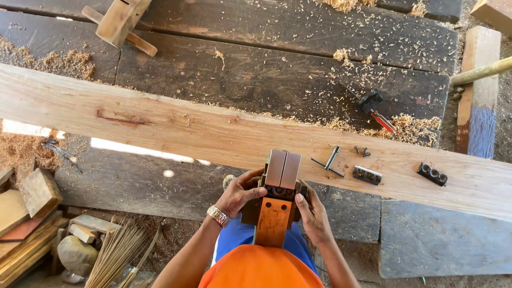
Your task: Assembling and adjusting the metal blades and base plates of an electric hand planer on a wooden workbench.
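A wooden block assembly point(277, 192), made of two brown slabs set side by side above an orange-toned wooden piece, is held at the lower centre of the frame, against the near edge of a long pale plank point(160, 125). The left hand point(242, 192) is clasped around the left side of the assembly, with a metal watch point(217, 215) worn at the wrist. The right hand point(313, 216) is pressed on the right side, its thumb laid along the orange piece. A dark metal part with round holes is seen between the slabs and the orange piece.

The plank is laid diagonally across a dark worktop point(277, 69), from the left edge to the lower right. On the plank, right of the hands, a hex key point(329, 161), a few small screws point(362, 152) and two dark metal fittings point(367, 175) point(432, 174) are laid apart from one another. A small black and red tool point(375, 106) is set on the worktop beyond the plank, among wood shavings point(405, 125). A wooden mallet-like tool point(120, 21) is seen at the upper left. No containers can be made out; offcuts of wood point(26, 213) are stacked at the lower left.
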